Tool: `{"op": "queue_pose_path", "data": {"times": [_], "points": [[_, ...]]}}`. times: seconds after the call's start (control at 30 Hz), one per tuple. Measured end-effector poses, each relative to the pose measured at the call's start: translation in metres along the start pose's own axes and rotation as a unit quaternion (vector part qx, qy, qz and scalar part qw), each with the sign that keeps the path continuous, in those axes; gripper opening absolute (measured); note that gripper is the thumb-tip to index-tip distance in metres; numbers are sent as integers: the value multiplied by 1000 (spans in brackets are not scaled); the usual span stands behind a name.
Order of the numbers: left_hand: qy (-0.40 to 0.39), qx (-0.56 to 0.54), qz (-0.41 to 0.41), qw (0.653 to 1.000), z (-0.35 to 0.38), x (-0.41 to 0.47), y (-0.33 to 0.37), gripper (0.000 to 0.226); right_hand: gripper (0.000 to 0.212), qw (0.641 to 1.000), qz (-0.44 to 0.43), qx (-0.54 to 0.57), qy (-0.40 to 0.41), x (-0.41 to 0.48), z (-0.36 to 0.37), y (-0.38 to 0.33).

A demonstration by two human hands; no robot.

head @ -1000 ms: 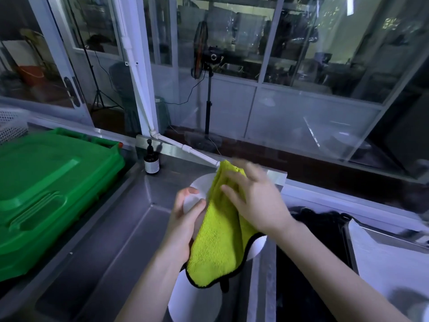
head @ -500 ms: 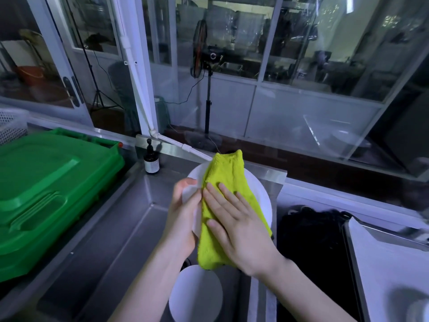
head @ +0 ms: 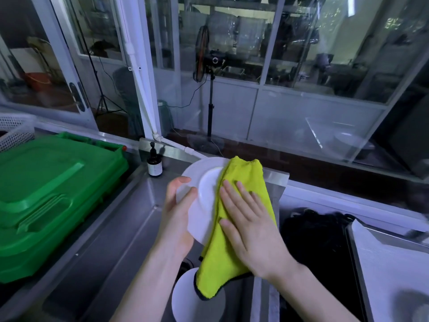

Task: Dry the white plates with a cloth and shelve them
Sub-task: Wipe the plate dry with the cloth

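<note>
My left grip [head: 178, 205] curls round the rim of a smooth round white plate [head: 206, 191], held above the steel sink [head: 104, 263]. My right grip [head: 253, 231], fingers flat, presses fluffy yellow-green cloth [head: 246, 175] onto it.

Left hand [head: 178, 214] curled gripping, right hand [head: 253, 231] pressed flat

A second ago the right hand [head: 253, 231] curled over the top of the yellow-green cloth [head: 216, 263]; now it lies flat on the cloth, lower down, with its fingers spread. The cloth has slid to the right side of the white plate [head: 204, 189]. Half a second ago the plate showed to the cloth's right; now its left half and inner well are bare. The cloth's dark-edged bottom corner again overlaps the lower plate [head: 185, 300].
</note>
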State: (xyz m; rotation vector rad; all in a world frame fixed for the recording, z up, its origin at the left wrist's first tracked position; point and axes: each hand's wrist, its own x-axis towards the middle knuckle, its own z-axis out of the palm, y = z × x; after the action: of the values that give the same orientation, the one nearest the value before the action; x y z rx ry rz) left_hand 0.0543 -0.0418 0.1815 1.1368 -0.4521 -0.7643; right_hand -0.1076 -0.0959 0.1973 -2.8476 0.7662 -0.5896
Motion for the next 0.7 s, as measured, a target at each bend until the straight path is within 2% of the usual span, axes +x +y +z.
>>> {"op": "queue_pose_path", "data": {"times": [0.1, 0.2, 0.27, 0.37, 0.43, 0.7], "points": [[-65, 9, 32, 997, 8, -5, -2, 37, 57, 998, -58, -9, -2, 2, 3, -6], [-99, -12, 44, 994, 12, -8, 5, 45, 57, 998, -66, 5, 10, 21, -6, 5], [-89, 7, 57, 994, 13, -10, 12, 49, 59, 999, -40, 18, 30, 35, -12, 16], [-98, 42, 59, 993, 11, -16, 17, 54, 62, 994, 51, 55, 79, 57, -20, 30], [-108, 38, 53, 992, 7, -17, 18, 55, 59, 993, 80, 72, 58, 64, -21, 33], [-140, 2, 43, 989, 1, -18, 8, 59, 53, 992, -124, 15, 17, 40, -3, 7]]}}
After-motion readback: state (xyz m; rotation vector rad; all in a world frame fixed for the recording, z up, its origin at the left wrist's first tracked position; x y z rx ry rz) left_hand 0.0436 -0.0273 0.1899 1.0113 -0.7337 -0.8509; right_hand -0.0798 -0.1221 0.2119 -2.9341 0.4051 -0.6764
